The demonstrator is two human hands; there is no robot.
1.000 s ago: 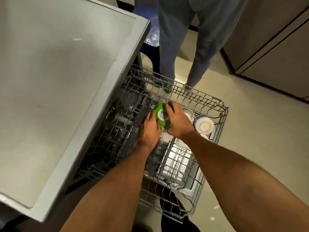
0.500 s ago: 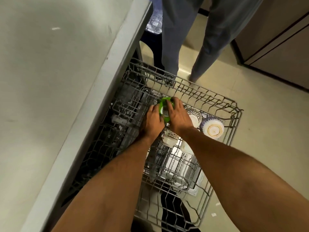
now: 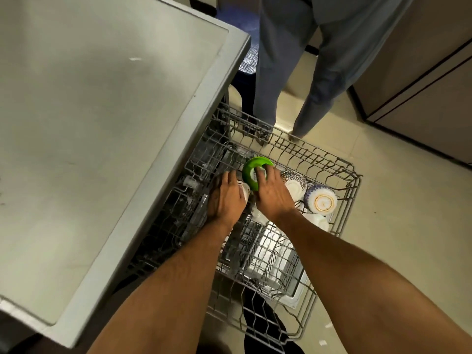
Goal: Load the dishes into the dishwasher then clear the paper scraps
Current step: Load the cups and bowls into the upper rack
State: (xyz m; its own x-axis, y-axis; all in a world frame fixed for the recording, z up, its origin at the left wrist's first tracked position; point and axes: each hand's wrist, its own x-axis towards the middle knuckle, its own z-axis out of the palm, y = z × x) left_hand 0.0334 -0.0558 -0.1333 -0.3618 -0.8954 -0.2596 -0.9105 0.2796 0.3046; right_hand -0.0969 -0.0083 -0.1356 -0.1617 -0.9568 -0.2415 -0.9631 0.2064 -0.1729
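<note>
The dishwasher's wire rack (image 3: 339, 169) is pulled out over the floor. A green bowl (image 3: 249, 172) stands on edge near the rack's back left. My right hand (image 3: 273, 198) grips it, fingers curled inside its rim. Just left of the bowl, my left hand (image 3: 224, 198) lies palm down on the rack with its fingers apart; a white cup (image 3: 244, 191) shows at its thumb side. Two blue-patterned bowls (image 3: 293, 182) (image 3: 320, 200) sit tilted to the right of the green one. A white dish (image 3: 318, 222) lies below them. Small paper scraps (image 3: 323, 342) lie on the floor.
A grey countertop (image 3: 102, 123) fills the left and overhangs the rack. A person in grey trousers (image 3: 286, 72) stands right behind the rack. Brown cabinets (image 3: 421, 85) line the right. A cutlery basket (image 3: 245, 241) sits in the rack's middle.
My left hand has come off the green bowl and moved left onto the rack. My right hand still holds the bowl, now turned more upright.
</note>
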